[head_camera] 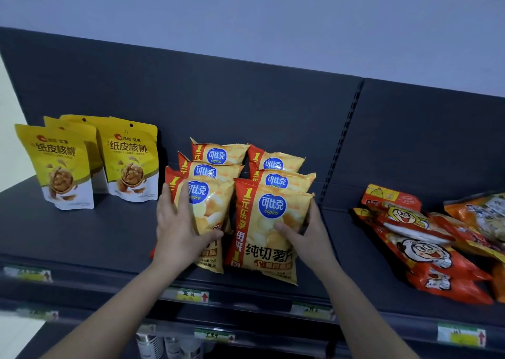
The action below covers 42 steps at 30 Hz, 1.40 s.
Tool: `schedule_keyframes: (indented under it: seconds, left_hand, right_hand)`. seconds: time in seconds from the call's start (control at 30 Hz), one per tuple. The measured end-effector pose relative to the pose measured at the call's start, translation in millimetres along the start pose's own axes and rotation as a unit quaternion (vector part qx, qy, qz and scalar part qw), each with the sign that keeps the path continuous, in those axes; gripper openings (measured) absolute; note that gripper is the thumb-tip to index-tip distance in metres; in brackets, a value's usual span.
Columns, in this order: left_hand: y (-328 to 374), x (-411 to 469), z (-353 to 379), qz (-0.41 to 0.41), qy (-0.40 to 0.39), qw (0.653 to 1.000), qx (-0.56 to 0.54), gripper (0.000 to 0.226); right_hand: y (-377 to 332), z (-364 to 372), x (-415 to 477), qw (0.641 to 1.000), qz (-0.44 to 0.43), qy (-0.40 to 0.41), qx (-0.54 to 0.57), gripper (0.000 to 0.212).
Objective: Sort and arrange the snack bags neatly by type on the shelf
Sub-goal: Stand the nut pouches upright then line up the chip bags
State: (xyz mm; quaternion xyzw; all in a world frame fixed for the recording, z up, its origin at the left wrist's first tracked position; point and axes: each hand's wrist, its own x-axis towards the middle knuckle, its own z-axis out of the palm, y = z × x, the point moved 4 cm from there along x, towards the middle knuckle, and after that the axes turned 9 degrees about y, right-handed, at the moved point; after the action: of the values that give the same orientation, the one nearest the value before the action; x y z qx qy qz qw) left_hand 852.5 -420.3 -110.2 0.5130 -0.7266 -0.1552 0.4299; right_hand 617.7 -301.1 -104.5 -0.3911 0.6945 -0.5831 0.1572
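Observation:
Several orange-yellow chip bags stand in two rows at the middle of the dark shelf (114, 238). My left hand (179, 229) grips the front-left chip bag (210, 205) from its left side, thumb across its face. My right hand (306, 233) grips the front-right chip bag (269, 230) at its right edge. More chip bags (276, 164) line up behind these two. Yellow walnut pouches (131, 162) stand upright at the left. A loose pile of red-orange cartoon snack bags (420, 246) lies flat at the right.
A dark back panel (246, 107) rises behind the shelf, with a slotted upright (344, 137) dividing two sections. Price labels (192, 295) run along the front rail. A lower shelf with cans (149, 345) shows below. Bare shelf lies between the pouches and the chips.

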Motion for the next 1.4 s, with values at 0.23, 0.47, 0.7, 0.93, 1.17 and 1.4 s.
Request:
schedule_keyframes:
  seconds: [0.23,0.47,0.7,0.93,1.17,1.4]
  left_hand:
    - [-23.9,2.8,-2.2,-0.041,0.003,0.997,-0.064,0.127]
    - [-27.2,5.1,3.4,-0.064,0.01,0.991,-0.12,0.13]
    - [-47.2,2.1,1.8,-0.084,-0.065,0.983,-0.151,0.14]
    - [-62.9,6.2,9.0,-0.069,-0.069,0.982,-0.159,0.13]
    - [-65.0,9.0,0.7,-0.047,-0.056,0.986,-0.151,0.122]
    - [-64.4,12.8,-6.6,-0.032,-0.056,0.986,-0.156,0.116]
  right_hand:
    - [12.2,9.6,-13.5,1.0,0.006,-0.025,-0.013,0.065]
    - [21.2,13.9,-10.3,0.996,-0.01,-0.009,-0.083,0.085]
    - [28.2,14.7,-16.7,0.997,-0.004,-0.052,-0.058,0.088]
    - [27.9,15.1,-13.7,0.996,0.004,-0.059,-0.069,0.088]
    - [29.0,21.1,-16.6,0.996,0.023,-0.055,-0.067,0.091]
    - [28.6,30.9,-17.2,0.997,0.033,-0.046,-0.058,0.089]
